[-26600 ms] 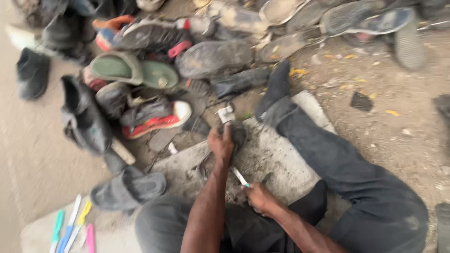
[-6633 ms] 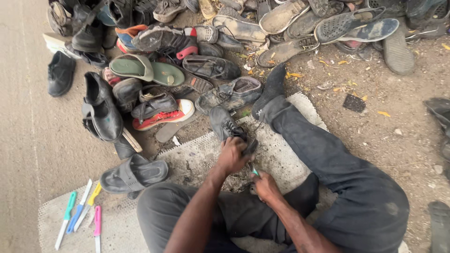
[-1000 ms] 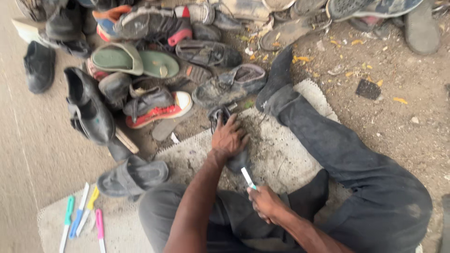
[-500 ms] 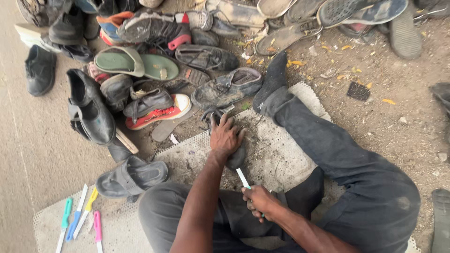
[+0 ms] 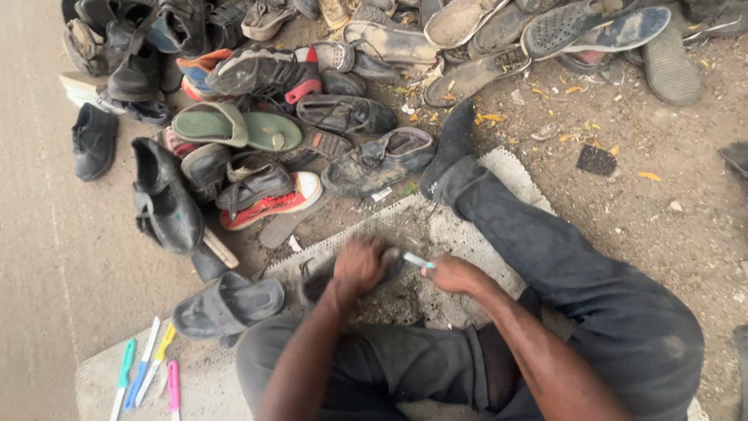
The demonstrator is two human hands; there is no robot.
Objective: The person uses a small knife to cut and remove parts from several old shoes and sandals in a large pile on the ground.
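Note:
I sit on a grey mat point(image 5: 506, 168) on the ground with my right leg stretched out. My left hand point(image 5: 360, 265) presses down on a dark worn shoe point(image 5: 319, 282) lying on the mat in front of me. My right hand point(image 5: 452, 274) grips a small knife with a pale green handle point(image 5: 415, 260), its tip pointing left at the shoe beside my left hand. Most of the shoe is hidden under my fingers.
A large heap of worn shoes and sandals point(image 5: 265, 132) covers the ground ahead and to the left. A dark sandal point(image 5: 227, 304) lies by my left knee. Several coloured-handled knives point(image 5: 144, 373) lie at the mat's lower left corner. Bare dirt stretches to the right.
My left hand has drawn the shoe nearer to me. My right hand has risen and brought the knife up to the shoe.

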